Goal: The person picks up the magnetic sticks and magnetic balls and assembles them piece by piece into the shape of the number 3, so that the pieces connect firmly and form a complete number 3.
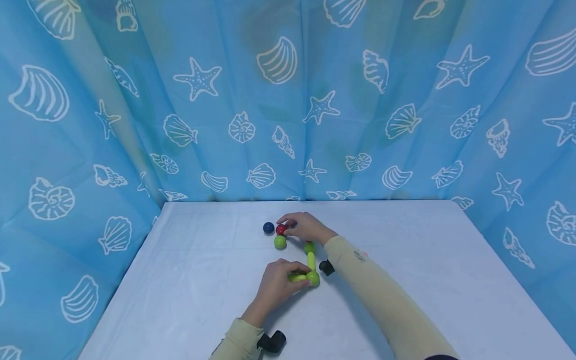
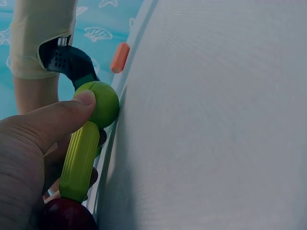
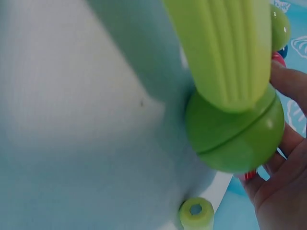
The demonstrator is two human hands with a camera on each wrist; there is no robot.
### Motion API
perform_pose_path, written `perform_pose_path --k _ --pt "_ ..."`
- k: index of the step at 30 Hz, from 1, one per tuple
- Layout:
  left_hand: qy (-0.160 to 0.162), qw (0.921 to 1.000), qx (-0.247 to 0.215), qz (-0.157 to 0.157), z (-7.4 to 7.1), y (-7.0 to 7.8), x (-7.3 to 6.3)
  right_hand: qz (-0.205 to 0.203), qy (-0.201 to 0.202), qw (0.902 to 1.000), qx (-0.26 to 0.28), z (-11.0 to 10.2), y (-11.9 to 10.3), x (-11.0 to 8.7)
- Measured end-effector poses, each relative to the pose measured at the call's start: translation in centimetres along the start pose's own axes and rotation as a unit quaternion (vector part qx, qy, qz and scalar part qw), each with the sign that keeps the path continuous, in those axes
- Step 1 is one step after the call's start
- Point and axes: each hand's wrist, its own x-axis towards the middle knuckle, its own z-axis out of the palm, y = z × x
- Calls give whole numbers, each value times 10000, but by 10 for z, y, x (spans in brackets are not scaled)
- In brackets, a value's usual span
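My left hand (image 1: pixel 281 282) grips a joined toy piece at a green ball (image 1: pixel 312 278) and a yellow-green rod (image 2: pixel 80 160). In the left wrist view the thumb presses on that ball, and a dark red ball (image 2: pixel 71 215) sits at the rod's other end. A second yellow-green rod (image 1: pixel 311 261) runs away from the gripped ball to another green ball (image 1: pixel 309 247). Farther back, my right hand (image 1: pixel 307 227) pinches a red ball (image 1: pixel 281 229) between thumb and fingers. Right in front of it lies a loose green ball (image 1: pixel 280 242).
A dark blue ball (image 1: pixel 268 228) rests left of the red one. An orange rod (image 2: pixel 120 57) lies by the table edge in the left wrist view. A yellow-green piece with a hole (image 3: pixel 196 214) shows in the right wrist view. Shell-patterned curtains stand behind the white table (image 1: pixel 202 280).
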Motion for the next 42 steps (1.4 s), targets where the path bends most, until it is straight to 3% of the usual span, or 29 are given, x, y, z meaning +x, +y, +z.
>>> perform_pose_path --k 14,24,42 --pt "57 10000 36 15 0 0 0 397 175 9991 28 0 -3 -2" --pt "-63 9998 15 -164 -1 1 0 634 386 9972 -66 -7 5 -6" --pt "-45 9999 26 -142 -1 4 -1 988 576 9933 188 -19 22 -9"
